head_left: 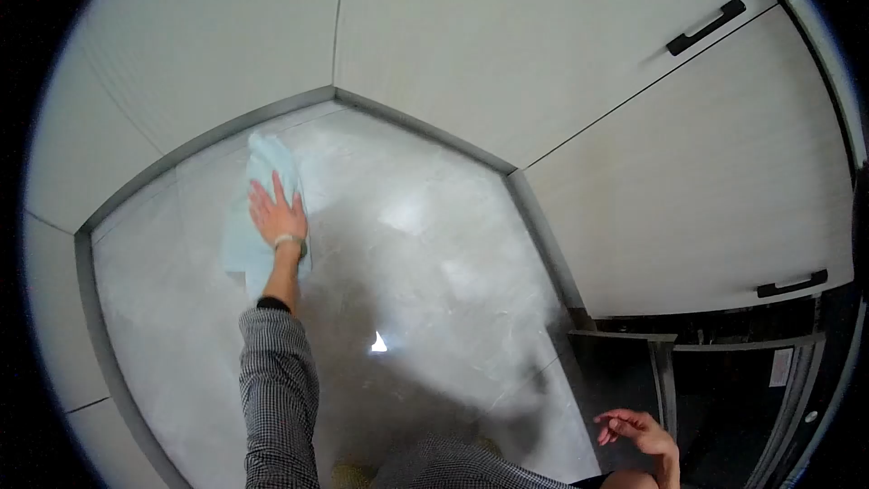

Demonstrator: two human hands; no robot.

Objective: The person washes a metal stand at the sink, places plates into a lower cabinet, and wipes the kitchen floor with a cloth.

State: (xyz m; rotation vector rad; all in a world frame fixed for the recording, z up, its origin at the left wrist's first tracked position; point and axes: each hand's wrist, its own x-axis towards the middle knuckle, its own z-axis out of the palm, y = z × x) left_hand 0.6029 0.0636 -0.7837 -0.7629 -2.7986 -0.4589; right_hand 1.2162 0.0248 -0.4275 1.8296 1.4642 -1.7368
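My left hand [278, 213] lies flat on a pale blue-green cloth [243, 240], fingers spread, pressing it against the glossy grey tiled floor [425, 235]. The cloth is spread out lengthwise, its far end close to the baseboard and its near part reaching back under my wrist. A bracelet and a dark band show at that wrist, below a checked sleeve. Off to the lower right, my right hand [634, 430] hangs in front of a dark panel, fingers loosely bent and partly apart, with nothing seen in it.
A grey baseboard [425, 131] edges the floor below pale cabinet doors [507, 45]. Black handles [706, 27] stick out from the doors at right. Dark glossy panels with metal frames [738, 417] stand at lower right, near my right hand.
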